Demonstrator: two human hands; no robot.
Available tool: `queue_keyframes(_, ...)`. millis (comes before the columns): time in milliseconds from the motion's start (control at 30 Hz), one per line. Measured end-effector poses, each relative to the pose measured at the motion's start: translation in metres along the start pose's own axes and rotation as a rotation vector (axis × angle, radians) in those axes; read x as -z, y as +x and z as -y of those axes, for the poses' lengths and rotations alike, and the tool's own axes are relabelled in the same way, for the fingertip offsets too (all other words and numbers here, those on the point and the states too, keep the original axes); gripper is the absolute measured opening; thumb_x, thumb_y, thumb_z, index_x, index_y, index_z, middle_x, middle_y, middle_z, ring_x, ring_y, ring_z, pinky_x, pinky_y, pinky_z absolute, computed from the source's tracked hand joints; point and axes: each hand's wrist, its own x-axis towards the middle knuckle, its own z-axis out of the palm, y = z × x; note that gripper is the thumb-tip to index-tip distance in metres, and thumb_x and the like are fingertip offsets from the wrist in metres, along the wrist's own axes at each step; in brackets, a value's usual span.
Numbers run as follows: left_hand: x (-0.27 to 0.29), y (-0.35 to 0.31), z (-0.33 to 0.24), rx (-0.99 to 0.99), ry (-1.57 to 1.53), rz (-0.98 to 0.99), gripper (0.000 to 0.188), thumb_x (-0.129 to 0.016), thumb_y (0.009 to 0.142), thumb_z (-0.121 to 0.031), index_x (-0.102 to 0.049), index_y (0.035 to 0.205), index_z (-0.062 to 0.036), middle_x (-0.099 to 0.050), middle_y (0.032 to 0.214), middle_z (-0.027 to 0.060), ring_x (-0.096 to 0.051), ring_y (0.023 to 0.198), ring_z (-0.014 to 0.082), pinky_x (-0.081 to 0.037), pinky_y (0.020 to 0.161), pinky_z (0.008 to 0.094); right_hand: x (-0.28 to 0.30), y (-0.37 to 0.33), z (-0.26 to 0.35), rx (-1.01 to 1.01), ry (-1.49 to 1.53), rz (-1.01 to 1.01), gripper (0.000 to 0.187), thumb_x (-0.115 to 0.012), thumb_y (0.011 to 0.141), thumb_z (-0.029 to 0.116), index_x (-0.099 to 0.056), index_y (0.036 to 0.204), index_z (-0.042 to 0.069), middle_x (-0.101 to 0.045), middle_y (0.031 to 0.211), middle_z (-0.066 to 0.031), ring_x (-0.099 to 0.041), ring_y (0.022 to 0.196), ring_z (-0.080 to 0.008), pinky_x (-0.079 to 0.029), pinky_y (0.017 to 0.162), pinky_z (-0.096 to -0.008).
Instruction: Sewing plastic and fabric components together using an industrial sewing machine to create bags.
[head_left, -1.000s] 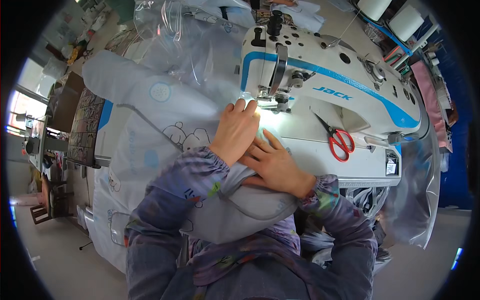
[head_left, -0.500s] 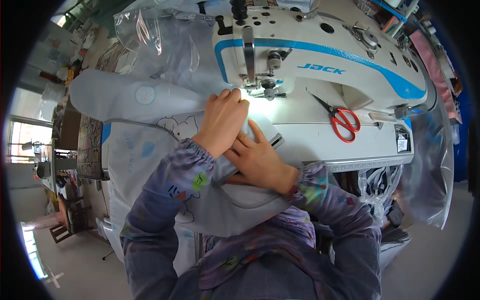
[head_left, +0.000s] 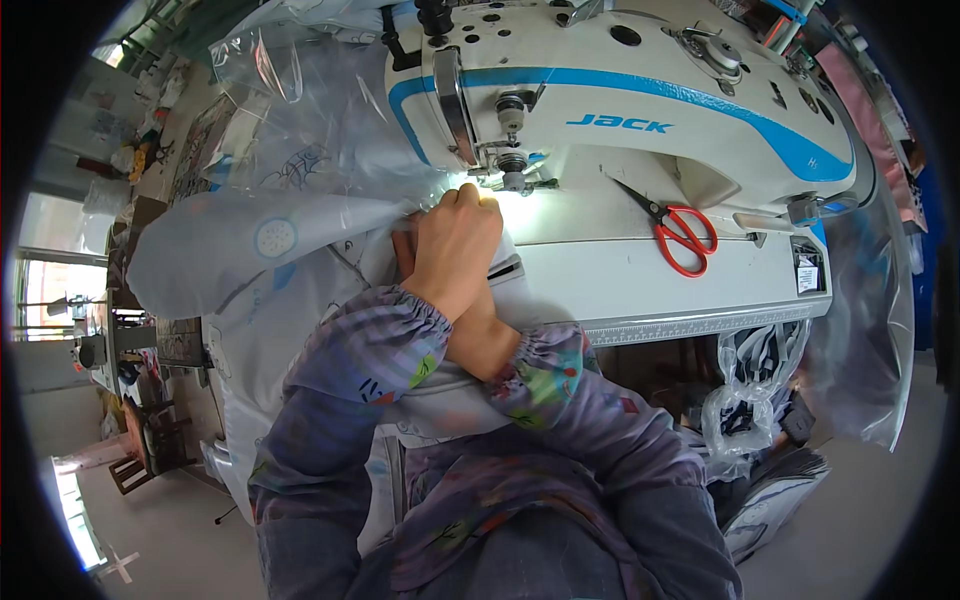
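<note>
At the needle end of a white and blue sewing machine (head_left: 620,95), my left hand (head_left: 455,245) is closed with curled fingers on light grey printed fabric (head_left: 345,245), right beside the lit presser foot (head_left: 515,180). My right hand (head_left: 485,340) crosses underneath the left one. Most of it is hidden; a bit of its fingers shows on the fabric left of my left hand, so its grip cannot be told. The fabric drapes over the table's left part and down toward my lap. A rolled, puffy length of it lies to the left.
Red-handled scissors (head_left: 685,235) lie on the white machine bed, right of the needle. Clear plastic sheeting (head_left: 320,115) spreads behind the fabric, and more plastic (head_left: 860,340) hangs at the right edge. A ruler strip (head_left: 700,325) runs along the table's front edge.
My right hand has slid left beneath my left hand, from lying spread on the fabric. The fabric's front part has been drawn left and bunched. My view has shifted slightly.
</note>
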Motion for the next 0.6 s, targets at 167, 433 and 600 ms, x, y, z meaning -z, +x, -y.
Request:
queue_keyframes(167,-0.023,-0.020,0.030,-0.021,-0.060,-0.321,0.017,-0.063,0.081,-0.008,-0.065,0.098,-0.0057,-0.063,0.100,0.0107,-0.066,0.093,0.0273,-0.057,0.079,0.0395,-0.011,0.008,0.002,0.013,-0.043,-0.051,0.062,-0.052,0.098,0.037,-0.042,0.152,0.007,-0.050,0.148,-0.0150,-0.045,0.138,-0.0314,-0.034,0.115,-0.0442)
queue_keyframes(433,0.089,-0.038,0.110,-0.252,0.198,-0.109,0.031,-0.064,0.081,-0.013,-0.065,0.112,-0.0076,-0.063,0.102,0.0068,-0.064,0.094,0.0254,-0.053,0.084,0.0339,-0.024,0.018,0.010,0.060,-0.201,-0.317,0.077,-0.057,0.094,0.046,-0.038,0.153,-0.001,-0.043,0.155,-0.0197,-0.038,0.146,-0.0337,-0.023,0.121,-0.0528)
queue_keyframes(600,0.065,-0.066,0.012,-0.338,0.127,-0.180,0.021,-0.063,0.082,-0.011,-0.063,0.101,-0.0025,-0.062,0.094,0.0057,-0.068,0.086,0.0250,-0.058,0.070,0.0348,-0.044,0.041,0.011,-0.066,-0.496,-0.433,0.070,-0.047,0.100,0.042,-0.039,0.151,-0.004,-0.037,0.159,-0.0231,-0.031,0.150,-0.0354,-0.018,0.123,-0.0563)
